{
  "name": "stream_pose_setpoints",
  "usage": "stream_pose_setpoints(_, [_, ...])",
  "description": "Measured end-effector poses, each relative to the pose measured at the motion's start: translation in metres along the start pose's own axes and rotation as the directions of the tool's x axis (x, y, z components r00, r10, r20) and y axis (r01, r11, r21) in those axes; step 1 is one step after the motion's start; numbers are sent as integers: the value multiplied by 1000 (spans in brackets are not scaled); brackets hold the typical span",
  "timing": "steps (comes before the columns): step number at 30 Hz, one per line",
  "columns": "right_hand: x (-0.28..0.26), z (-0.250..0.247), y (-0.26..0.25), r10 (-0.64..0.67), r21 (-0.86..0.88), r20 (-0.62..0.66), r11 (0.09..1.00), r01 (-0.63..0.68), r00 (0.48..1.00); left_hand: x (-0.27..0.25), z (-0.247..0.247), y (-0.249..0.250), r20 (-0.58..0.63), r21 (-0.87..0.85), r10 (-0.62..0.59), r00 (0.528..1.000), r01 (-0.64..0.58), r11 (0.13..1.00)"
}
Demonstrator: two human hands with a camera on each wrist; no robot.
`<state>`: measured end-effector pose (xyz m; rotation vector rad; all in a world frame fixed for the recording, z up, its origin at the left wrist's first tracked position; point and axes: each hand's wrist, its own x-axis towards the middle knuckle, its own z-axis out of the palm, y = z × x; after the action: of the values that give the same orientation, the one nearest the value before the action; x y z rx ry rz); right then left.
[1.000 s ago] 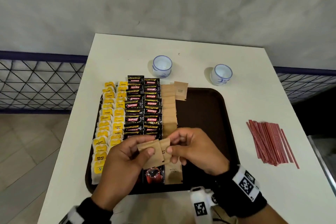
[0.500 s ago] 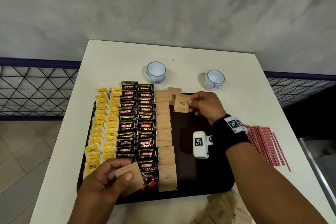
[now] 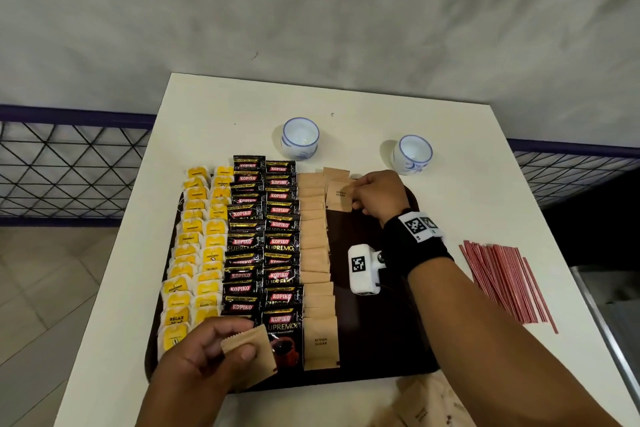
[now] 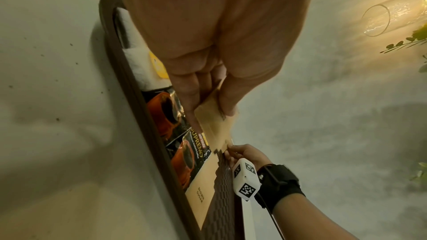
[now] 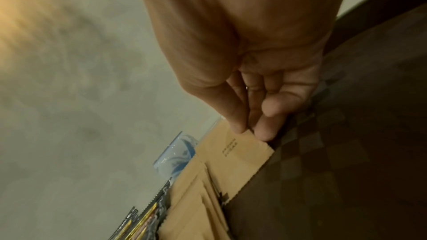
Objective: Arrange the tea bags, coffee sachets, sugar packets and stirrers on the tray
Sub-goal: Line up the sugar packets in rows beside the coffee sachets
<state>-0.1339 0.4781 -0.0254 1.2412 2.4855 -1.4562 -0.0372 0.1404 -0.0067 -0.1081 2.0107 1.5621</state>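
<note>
Right hand (image 3: 379, 196) lowered sugar packet (image 3: 338, 196) onto tray (image 3: 391, 350); underside hidden

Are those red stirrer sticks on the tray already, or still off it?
Still off it. The red stirrers lie in a loose bundle on the white table, to the right of the brown tray, not touching it.

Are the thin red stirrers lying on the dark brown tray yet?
No, the bundle of thin red stirrers lies on the white table, to the right of the dark brown tray.
</note>
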Motion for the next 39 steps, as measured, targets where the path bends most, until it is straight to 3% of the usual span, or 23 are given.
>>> stream_pose_setpoints(6, [-3,9,-2,-45,-23,-87,999,43,995,3,1,-4,26,-11,-9,1000,9,1000])
stream_pose_setpoints(27, [4,12,7,-44,34,-167,998,50,985,1,1,-2,55,-4,31,998,-31,1000])
stream_pose_setpoints(31, [-11,6,3,-139,5,-199,990,143,970,2,3,3,48,-37,29,998,-27,999])
stream_pose_setpoints(33, [-35,5,-1,-221,74,-134,970,232,966,4,6,9,27,-43,60,998,-59,997])
stream_pose_setpoints(35, [-67,6,-2,-271,192,42,947,258,962,8,10,17,18,-64,95,995,-94,993])
stream_pose_setpoints(39, [-125,3,2,-308,320,403,930,183,862,21,20,33,15,-83,163,986,-161,983])
